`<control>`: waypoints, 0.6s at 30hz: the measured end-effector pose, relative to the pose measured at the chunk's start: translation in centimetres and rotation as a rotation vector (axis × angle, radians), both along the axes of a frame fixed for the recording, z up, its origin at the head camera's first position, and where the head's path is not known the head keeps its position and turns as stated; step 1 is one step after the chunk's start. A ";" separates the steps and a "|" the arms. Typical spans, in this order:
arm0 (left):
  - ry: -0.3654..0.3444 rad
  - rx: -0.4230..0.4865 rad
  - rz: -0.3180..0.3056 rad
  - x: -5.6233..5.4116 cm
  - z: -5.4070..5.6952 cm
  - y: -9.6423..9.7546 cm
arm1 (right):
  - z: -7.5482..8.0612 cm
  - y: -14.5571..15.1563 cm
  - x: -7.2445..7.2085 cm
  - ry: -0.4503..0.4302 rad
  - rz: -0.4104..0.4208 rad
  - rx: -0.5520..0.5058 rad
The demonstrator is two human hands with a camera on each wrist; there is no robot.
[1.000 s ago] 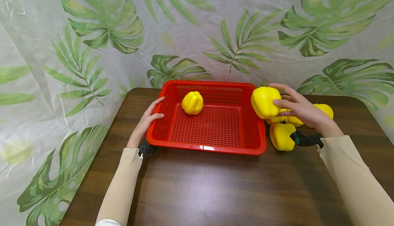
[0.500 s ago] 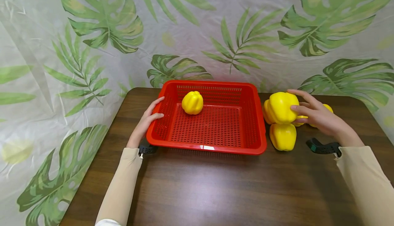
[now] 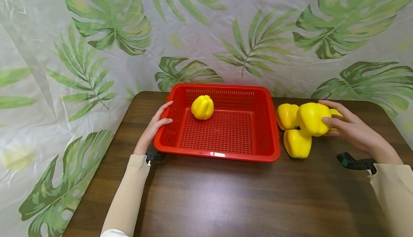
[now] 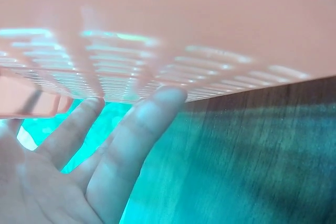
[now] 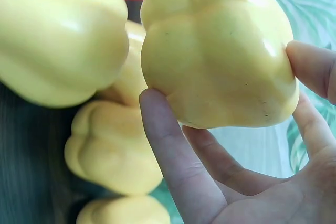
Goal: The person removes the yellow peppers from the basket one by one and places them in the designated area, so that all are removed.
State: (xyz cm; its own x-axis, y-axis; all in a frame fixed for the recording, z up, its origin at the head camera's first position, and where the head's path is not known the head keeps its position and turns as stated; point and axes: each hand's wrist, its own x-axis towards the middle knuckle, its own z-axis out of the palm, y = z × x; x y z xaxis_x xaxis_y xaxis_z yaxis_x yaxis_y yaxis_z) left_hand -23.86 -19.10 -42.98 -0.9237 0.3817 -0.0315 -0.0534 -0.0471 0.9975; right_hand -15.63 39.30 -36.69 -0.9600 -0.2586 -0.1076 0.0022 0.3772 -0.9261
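A yellow bell pepper (image 3: 313,119) is pinched between the thumb and fingers of my right hand (image 3: 356,131), to the right of the red basket (image 3: 213,154). In the right wrist view the fingertips hold the held pepper (image 5: 218,56) from its sides. My left hand (image 3: 151,127) touches the left side of the basket with extended fingers. Up close in the left wrist view, fingers (image 4: 131,150) rest against the slotted basket wall (image 4: 157,14). Inside the basket, toward its back left, sits another yellow pepper (image 3: 202,107).
Beside the basket's right wall lie a yellow pepper (image 3: 288,117) at the back and one (image 3: 297,143) in front. Behind my right hand a further pepper (image 3: 336,113) is partly hidden. A brown wooden table (image 3: 206,197) carries everything; a leaf-patterned cloth (image 3: 193,32) hangs behind.
My right hand has moved right and somewhat down with its pepper, from the basket's right rim to over the other peppers. My left hand has stayed at the basket.
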 end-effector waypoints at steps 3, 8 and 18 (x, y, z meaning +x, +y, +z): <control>0.002 0.003 -0.002 0.0 -0.1 0.0 | -0.3 0.9 0.4 0.009 -0.008 -0.002; 0.007 0.007 -0.004 -0.1 -0.1 -0.1 | -0.6 2.1 0.9 0.014 -0.052 0.092; 0.014 0.008 -0.009 -0.1 -0.1 0.0 | -1.9 4.0 1.7 0.028 -0.037 0.124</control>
State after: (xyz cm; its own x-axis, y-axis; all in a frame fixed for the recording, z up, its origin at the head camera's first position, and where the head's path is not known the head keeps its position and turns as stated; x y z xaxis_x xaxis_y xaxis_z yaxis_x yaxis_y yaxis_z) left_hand -23.94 -19.14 -43.12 -0.9205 0.3905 -0.0158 -0.0401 -0.0542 0.9977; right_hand -13.93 43.28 -38.56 -0.9718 -0.2091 -0.1091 -0.0073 0.4888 -0.8724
